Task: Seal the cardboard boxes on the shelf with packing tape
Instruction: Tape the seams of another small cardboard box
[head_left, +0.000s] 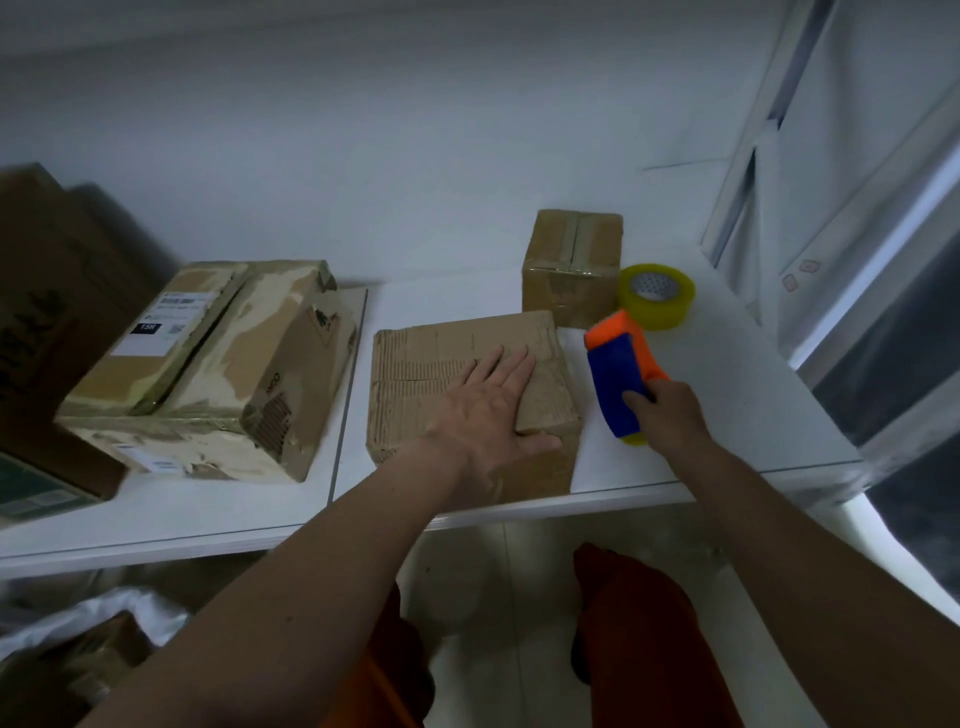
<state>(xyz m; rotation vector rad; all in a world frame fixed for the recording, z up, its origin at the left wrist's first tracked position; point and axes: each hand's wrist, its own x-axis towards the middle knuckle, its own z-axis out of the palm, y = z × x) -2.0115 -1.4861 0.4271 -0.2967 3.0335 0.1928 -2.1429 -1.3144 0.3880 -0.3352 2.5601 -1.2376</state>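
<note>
left hand (488, 410) flat, fingers straight, pressing top of middle box (447, 364) at shelf (727, 415) front edge | right hand (670, 415) curled round blue-orange tape dispenser (621, 374), just right of that box | behind: small taped box (571, 265), tape roll (655, 295) beside it | left: worn box (208, 364)

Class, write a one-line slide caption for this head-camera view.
Left hand presses flat on a cardboard box while the right hand grips a tape dispenser.

A single head-worn view looks forward and steeply down, close over the white shelf (649, 467). The wall lies far; the floor shows near.
</note>
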